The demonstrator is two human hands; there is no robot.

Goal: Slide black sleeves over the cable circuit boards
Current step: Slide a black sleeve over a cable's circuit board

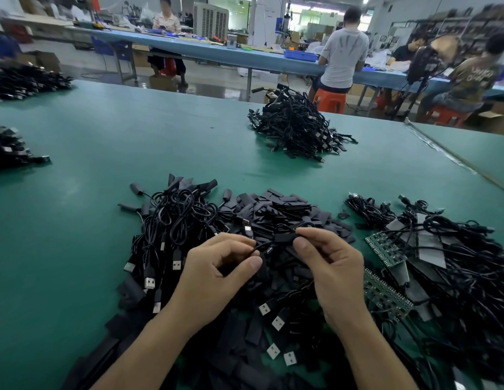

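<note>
**While pinched from both sides, black sleeve [284,237] sits on cable [266,244]**

Thumb and forefinger of the right hand [335,266] clamp the sleeve's right end; left hand [214,277] fingertips pinch the cable just left of it, above the pile of loose sleeves [287,206].

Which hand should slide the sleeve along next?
Right, probably: the right hand already pinches the black sleeve, while the left hand holds the cable beside it.

Your table [104,164] has a smooth matt green top; the near sleeves [287,204] look matt black, the cables [175,209] faintly glossy plastic, their plugs [149,282] bright metal.
</note>
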